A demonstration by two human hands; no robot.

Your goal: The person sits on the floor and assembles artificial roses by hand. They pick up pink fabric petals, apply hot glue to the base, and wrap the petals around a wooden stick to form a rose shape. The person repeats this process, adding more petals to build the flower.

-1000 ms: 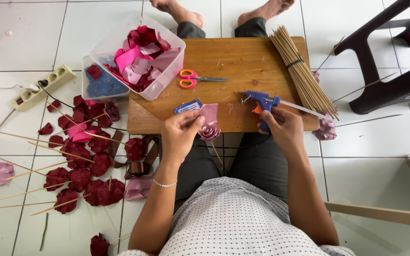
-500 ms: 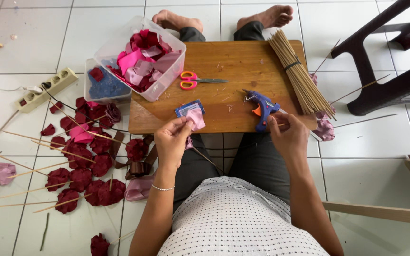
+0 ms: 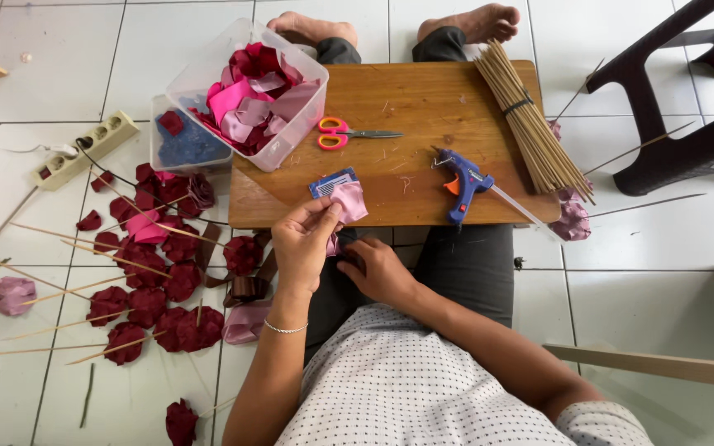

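1. Dark red fabric roses (image 3: 138,281) on sticks lie on the floor at my left.
2. My left hand (image 3: 303,244) pinches a pale pink ribbon piece (image 3: 349,201), soft and folded, at the table's (image 3: 406,99) near edge.
3. My right hand (image 3: 378,272) rests half-curled on my lap, holding nothing I can see.
4. The blue glue gun (image 3: 462,183) lies on the table.

The picture is bright, with soft daylight all over. The white floor tiles (image 3: 663,272) shine a little but have no hard glare. Shadows are pale and small, like the one under the wooden surface (image 3: 406,99). Most things look sharp. Lines bend a bit near the edges.
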